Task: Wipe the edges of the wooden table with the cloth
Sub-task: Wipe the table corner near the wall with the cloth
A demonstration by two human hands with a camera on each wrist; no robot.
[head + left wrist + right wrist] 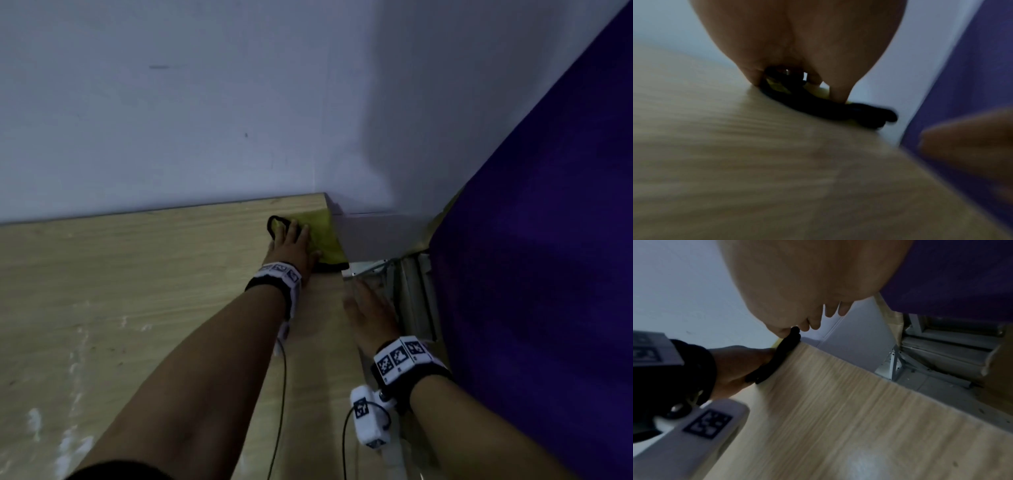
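A yellow cloth (325,236) with a black hem lies at the far right corner of the wooden table (137,291). My left hand (294,246) presses flat on the cloth with its fingers spread. In the left wrist view the cloth (818,107) shows as a dark hem under the fingers (838,91). My right hand (370,311) hovers open, fingers straight, over the table's right edge, nearer to me than the cloth. The right wrist view shows the cloth's black hem (777,358) and my right fingers (830,311) above the table edge (859,369).
A pale wall (205,102) runs behind the table. A purple panel (548,240) stands close on the right. Between them, past the table's right edge, are a white box (380,236) and a grey metal frame (418,294). White smears (75,377) mark the tabletop at left.
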